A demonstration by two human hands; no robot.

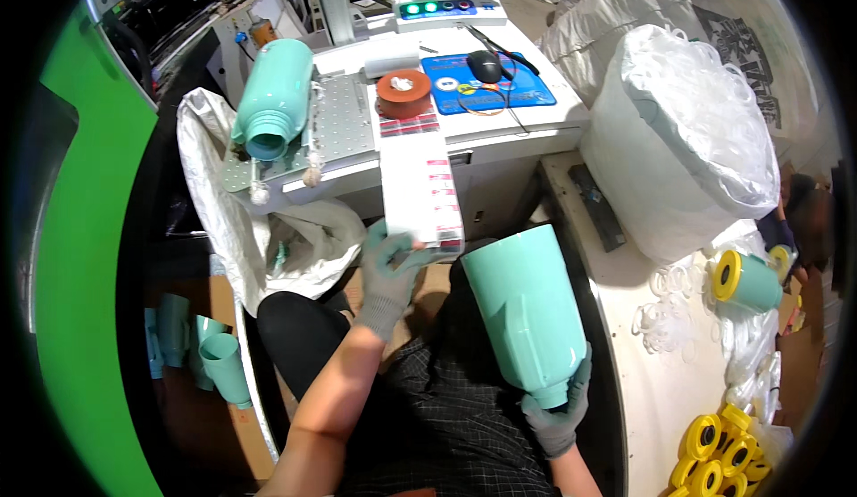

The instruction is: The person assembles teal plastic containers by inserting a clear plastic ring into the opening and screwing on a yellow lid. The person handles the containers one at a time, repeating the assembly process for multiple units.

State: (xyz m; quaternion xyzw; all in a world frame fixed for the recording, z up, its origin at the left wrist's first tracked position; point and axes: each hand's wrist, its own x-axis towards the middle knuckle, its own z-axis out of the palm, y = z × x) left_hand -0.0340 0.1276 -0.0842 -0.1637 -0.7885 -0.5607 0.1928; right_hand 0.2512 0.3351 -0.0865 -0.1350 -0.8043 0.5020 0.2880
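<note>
One mint-green plastic bottle with a tapered shoulder (527, 309) is tilted, just right of the long white strip with red printed blocks (415, 180), broad end pointing away. Grey-gloved right hand (555, 424) is wrapped round its neck. Grey-gloved left hand (388, 269) is at the strip's near end; blurred, can't tell if it's pinching the edge. Doing it well: hold the neck firmly, keep the bottle wall clear of the strip, handle the strip by its edge, no creases. Around: red-brown tape roll (403, 95) sits at the strip's far end, so go easy on pulling. Second mint-green bottle (278, 82) lies on the perforated metal plate (344, 122). Bulky white bag of clear rings (634, 140) crowds the right side; yellow round caps (703, 434) nearer.
</note>
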